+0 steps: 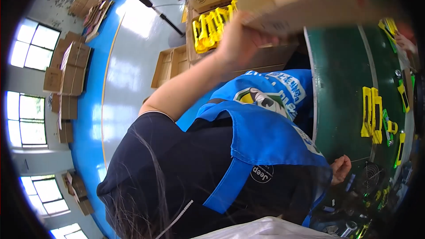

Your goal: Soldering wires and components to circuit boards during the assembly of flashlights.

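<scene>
Left hand [242,37] was partly closed on a blurred cardboard box [316,9], seen across the far end of the green worktable [338,75]. Right hand [341,169], loosely curled above worktable; contents could not be told. Yellow tools [367,111] lay on worktable

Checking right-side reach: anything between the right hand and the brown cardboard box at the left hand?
Nothing visible. In the picture, the straight line from the right hand to the brown cardboard box passes over the green tabletop; the long yellow plastic parts lie to the right of it. Depth can't be judged from one view.
</scene>
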`<action>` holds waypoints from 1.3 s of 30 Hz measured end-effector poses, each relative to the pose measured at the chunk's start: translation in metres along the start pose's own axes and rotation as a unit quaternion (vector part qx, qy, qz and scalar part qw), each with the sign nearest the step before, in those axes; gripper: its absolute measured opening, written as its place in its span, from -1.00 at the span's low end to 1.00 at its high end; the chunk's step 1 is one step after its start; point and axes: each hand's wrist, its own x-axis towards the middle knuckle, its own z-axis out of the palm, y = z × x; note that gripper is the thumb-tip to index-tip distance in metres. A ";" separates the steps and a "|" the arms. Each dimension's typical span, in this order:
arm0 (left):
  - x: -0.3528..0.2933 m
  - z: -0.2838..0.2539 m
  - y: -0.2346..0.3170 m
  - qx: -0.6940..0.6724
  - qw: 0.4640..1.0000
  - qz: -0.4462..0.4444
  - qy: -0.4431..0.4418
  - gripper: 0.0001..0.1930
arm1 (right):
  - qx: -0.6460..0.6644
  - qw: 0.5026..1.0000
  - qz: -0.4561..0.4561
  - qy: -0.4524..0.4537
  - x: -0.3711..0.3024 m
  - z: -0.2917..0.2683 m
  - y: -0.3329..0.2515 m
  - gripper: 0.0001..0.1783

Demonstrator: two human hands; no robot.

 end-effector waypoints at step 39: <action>0.222 -0.122 -0.018 0.241 0.968 -0.064 0.036 -0.61 | -0.053 0.994 -0.092 -0.003 -0.019 0.050 -0.051 -0.87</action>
